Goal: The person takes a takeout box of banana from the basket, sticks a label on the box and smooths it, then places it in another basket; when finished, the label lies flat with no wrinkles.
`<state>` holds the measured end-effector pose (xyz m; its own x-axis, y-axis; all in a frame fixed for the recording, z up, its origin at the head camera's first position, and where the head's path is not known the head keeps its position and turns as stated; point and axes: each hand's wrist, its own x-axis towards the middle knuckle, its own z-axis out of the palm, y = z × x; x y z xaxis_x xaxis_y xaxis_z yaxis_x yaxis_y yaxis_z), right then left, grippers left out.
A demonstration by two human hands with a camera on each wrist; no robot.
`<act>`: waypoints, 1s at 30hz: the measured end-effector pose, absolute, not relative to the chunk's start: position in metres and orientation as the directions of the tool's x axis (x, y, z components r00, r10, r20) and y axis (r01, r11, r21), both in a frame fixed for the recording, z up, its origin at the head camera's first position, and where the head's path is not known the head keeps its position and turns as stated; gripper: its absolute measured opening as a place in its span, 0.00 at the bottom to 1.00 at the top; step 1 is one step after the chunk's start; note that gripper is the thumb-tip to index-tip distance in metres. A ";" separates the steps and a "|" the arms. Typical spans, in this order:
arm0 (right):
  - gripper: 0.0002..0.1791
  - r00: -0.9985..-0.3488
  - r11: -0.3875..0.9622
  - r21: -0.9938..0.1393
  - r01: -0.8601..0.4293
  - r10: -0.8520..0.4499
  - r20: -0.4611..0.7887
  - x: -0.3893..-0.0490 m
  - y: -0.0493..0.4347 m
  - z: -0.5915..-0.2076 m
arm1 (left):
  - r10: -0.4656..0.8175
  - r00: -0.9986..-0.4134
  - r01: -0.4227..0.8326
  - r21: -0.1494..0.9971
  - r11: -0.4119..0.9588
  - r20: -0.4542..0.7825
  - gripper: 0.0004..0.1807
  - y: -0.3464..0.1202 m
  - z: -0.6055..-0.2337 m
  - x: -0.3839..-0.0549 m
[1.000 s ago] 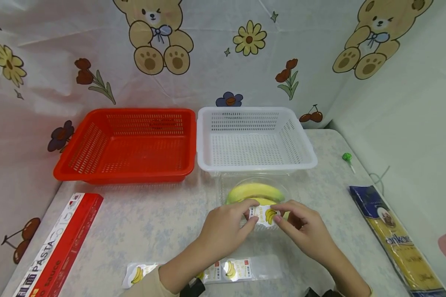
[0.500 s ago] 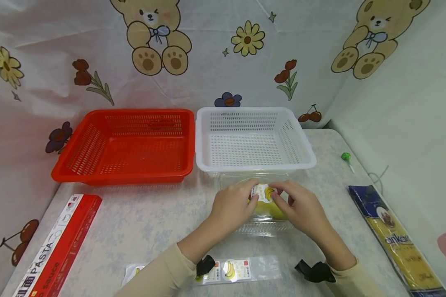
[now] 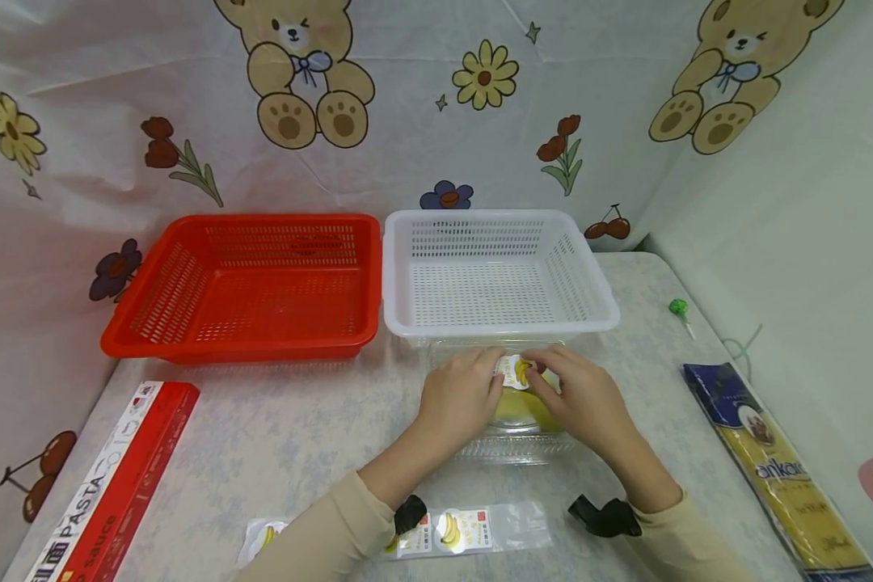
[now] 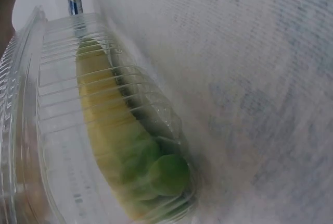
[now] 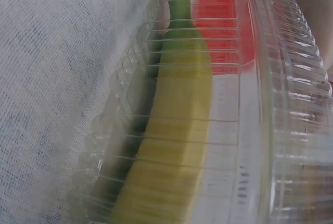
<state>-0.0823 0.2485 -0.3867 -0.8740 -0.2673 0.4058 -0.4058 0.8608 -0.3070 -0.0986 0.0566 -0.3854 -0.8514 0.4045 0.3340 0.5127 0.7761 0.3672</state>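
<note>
A clear plastic clamshell box (image 3: 512, 449) with bananas (image 3: 518, 408) inside stands in front of the white basket. Close over its lid is a white label sticker (image 3: 513, 373) printed with yellow bananas. My left hand (image 3: 454, 398) pinches the sticker's left edge between thumb and fingers, while my right hand (image 3: 586, 396) pinches its right edge. Through the ribbed side of the box, the left wrist view shows a yellow banana (image 4: 106, 114) with a green end. The right wrist view shows a banana (image 5: 179, 104) with its green stem. Neither wrist view shows the fingertips.
A red basket (image 3: 284, 353) and a white basket (image 3: 502, 330) stand side by side at the back. Banana label sheets (image 3: 509, 525) lie in front. A red pasta box (image 3: 127, 477) is at left; a noodle packet (image 3: 778, 469) and green lollipop (image 3: 678, 307) are at right.
Both hands have moved forward with the sticker, from the box's front to over its lid. The lid now covers the bananas. In the last half second the sticker has shifted slightly farther back.
</note>
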 end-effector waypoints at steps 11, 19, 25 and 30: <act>0.14 -0.872 0.875 -0.257 -0.410 -0.293 0.392 -0.083 0.247 -0.389 | 0.394 -0.859 0.493 0.320 0.809 0.327 0.18 0.057 -0.390 -0.098; 0.12 -0.848 0.876 -0.220 -0.430 -0.308 0.431 -0.084 0.248 -0.388 | 0.376 -0.862 0.484 0.327 0.812 0.340 0.17 0.055 -0.388 -0.097; 0.09 -0.830 0.881 -0.199 -0.428 -0.297 0.472 -0.084 0.254 -0.390 | 0.376 -0.827 0.509 0.276 0.815 0.417 0.09 0.052 -0.389 -0.100; 0.08 -0.831 0.876 -0.205 -0.437 -0.306 0.465 -0.083 0.258 -0.393 | 0.360 -0.820 0.508 0.277 0.815 0.446 0.07 0.050 -0.391 -0.100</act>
<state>-0.0834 0.2575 -0.3929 -0.8310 -0.3058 0.4647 -0.4371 0.8757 -0.2053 -0.1001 0.0500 -0.3913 -0.8197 0.3596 0.4459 0.5083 0.8154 0.2770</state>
